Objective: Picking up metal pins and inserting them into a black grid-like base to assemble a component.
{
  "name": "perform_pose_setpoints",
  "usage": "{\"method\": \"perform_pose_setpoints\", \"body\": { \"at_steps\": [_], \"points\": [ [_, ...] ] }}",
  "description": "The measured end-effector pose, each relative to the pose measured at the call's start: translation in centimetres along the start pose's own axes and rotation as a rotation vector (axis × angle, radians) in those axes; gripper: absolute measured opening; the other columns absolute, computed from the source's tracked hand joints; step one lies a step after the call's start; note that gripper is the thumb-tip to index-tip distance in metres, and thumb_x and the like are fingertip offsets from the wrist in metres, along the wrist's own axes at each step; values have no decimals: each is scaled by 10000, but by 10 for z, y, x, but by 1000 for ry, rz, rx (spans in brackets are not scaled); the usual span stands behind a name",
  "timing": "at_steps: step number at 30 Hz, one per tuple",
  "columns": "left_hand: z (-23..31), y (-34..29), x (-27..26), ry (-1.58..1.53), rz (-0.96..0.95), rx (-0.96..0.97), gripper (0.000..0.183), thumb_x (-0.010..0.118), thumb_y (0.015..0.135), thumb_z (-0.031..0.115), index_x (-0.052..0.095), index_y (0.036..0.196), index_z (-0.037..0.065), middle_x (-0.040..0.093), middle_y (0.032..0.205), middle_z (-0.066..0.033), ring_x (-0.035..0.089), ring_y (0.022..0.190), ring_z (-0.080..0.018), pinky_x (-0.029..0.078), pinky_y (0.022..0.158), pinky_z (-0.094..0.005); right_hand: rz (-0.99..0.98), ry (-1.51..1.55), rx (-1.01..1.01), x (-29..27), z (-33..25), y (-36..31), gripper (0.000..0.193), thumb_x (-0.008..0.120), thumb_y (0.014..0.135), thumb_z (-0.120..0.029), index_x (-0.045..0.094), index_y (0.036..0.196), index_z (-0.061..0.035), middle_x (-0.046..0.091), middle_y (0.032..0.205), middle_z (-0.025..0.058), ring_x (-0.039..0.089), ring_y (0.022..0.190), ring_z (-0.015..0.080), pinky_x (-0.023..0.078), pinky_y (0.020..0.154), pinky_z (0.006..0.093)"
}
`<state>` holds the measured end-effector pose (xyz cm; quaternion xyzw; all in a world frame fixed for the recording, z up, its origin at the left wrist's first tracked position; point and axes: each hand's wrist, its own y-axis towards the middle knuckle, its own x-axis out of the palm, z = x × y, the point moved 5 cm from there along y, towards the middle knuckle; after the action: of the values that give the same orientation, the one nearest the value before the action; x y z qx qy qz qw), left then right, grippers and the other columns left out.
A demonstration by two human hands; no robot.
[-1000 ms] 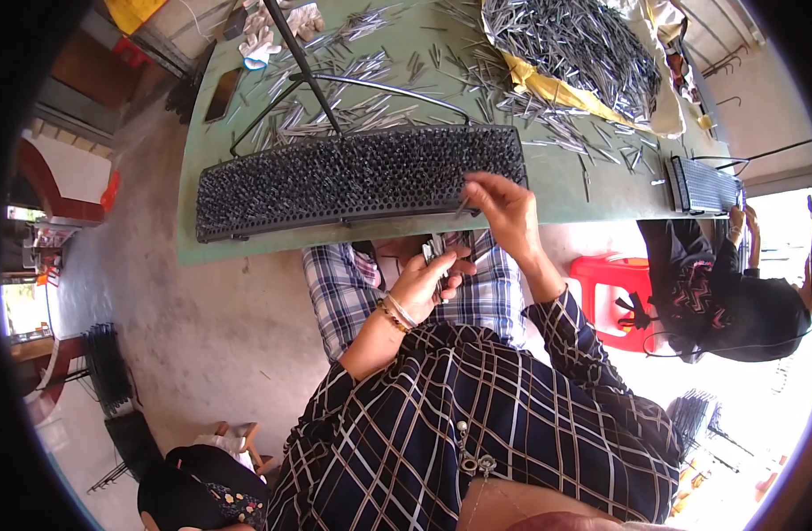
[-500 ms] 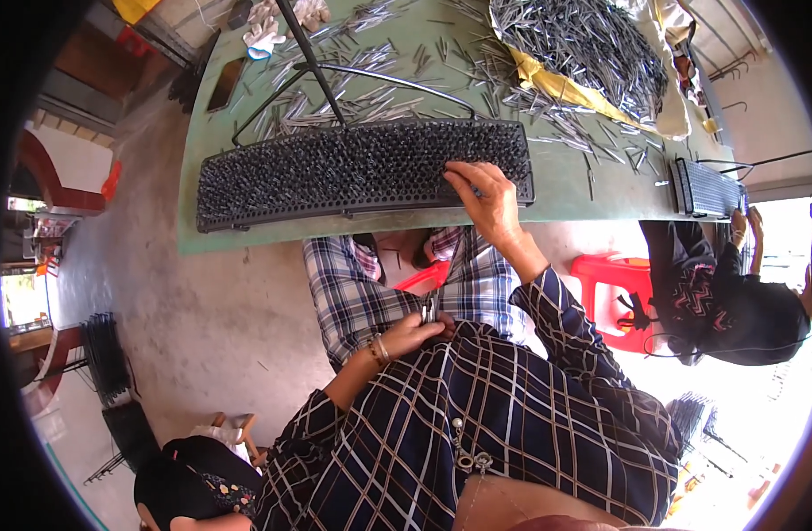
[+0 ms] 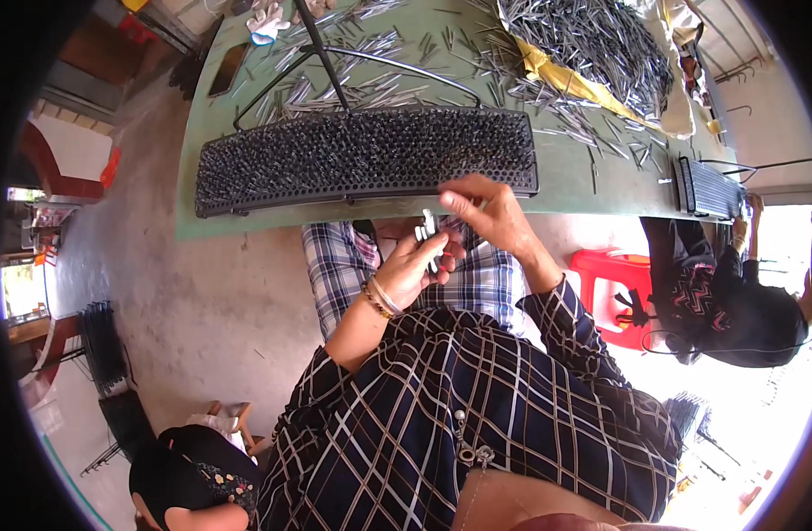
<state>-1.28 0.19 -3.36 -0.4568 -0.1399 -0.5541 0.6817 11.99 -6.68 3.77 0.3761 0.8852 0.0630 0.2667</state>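
Note:
Over my lap, my left hand (image 3: 412, 268) is closed round a small bunch of short silvery metal rods (image 3: 430, 232), their ends poking up past the thumb. My right hand (image 3: 497, 217) is just above and to the right of it, apart from the bunch. Its thumb and fingers reach leftward, slightly parted, and I see nothing between them. Behind that hand, at the table's near edge, lies a long black perforated rack (image 3: 362, 155). Dark rods fill most of its holes; bare holes show along the front and right.
A black metal frame (image 3: 333, 80) rises behind the rack. Loose rods (image 3: 371, 66) litter the green table (image 3: 601, 195), beside a large open sack (image 3: 548, 71) of rods. A phone (image 3: 227, 71) lies left. At right, a co-worker (image 3: 734, 296) handles another rack (image 3: 709, 188) near a red stool (image 3: 611, 265).
My right hand has come off the rack, moving down and toward me. My left hand has risen from my lap with the rods, so the two hands are now close together.

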Motion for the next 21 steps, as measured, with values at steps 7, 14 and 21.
{"method": "perform_pose_setpoints", "body": {
  "at_steps": [7,14,21],
  "points": [
    [-5,13,14,77,7,7,288,474,951,274,550,1074,26,608,878,-52,566,716,-97,472,576,-231,-241,417,567,4,30,-26,201,666,841,-164,668,889,31,637,688,40,559,607,60,460,546,219],
    [-6,27,5,125,98,62,288,474,948,304,534,1112,75,650,963,-83,610,770,-112,507,599,-237,36,323,444,-22,31,-12,207,620,877,-159,632,962,29,646,794,46,594,731,90,482,665,220],
    [-14,22,11,107,92,19,256,479,945,254,546,1110,70,648,944,-90,602,726,-105,510,578,-234,181,-41,128,-31,32,22,152,634,853,-128,642,952,-13,651,805,55,590,730,105,474,665,251]
  ]
}}
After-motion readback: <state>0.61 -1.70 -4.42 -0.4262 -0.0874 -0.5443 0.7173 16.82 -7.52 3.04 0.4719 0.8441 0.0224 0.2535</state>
